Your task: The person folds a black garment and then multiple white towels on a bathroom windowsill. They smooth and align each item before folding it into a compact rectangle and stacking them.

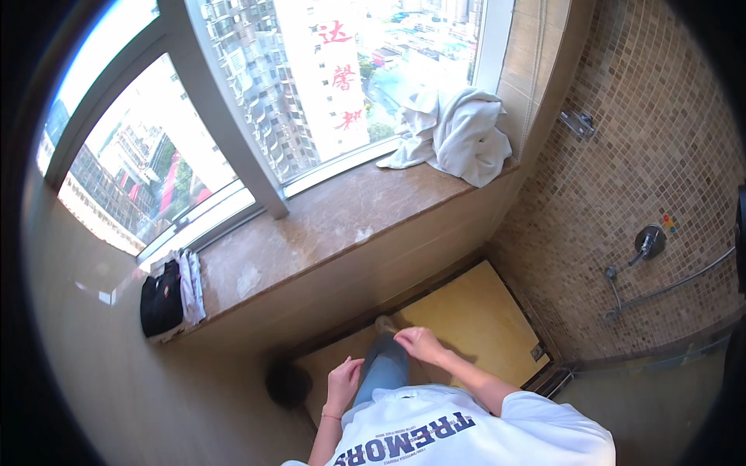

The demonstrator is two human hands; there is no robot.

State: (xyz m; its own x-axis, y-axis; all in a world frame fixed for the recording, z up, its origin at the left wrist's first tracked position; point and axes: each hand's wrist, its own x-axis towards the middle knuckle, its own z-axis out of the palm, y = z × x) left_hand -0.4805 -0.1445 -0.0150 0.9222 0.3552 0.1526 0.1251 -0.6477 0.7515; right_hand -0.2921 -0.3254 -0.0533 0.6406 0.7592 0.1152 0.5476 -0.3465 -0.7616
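My left hand (344,378) hovers beside my jeans (384,367), its fingers drawn together and nothing visible in them. A thin band circles that wrist. Just over the leg, my right hand (417,343) is held with fingers curled in, and I see no object in it. Ahead of both hands runs a brown stone window ledge (326,224). A crumpled white towel (466,134) lies at its right end, hanging slightly over the edge. Folded clothes sit at the left end: a black garment (162,300) beside pale ones (191,285).
A dark round object (288,384) stands on the floor to my left. On the right, the mosaic-tiled wall (618,169) carries a shower mixer (648,242), a hose (679,282) and a metal soap holder (578,124). A drain cover (537,352) lies in the floor corner.
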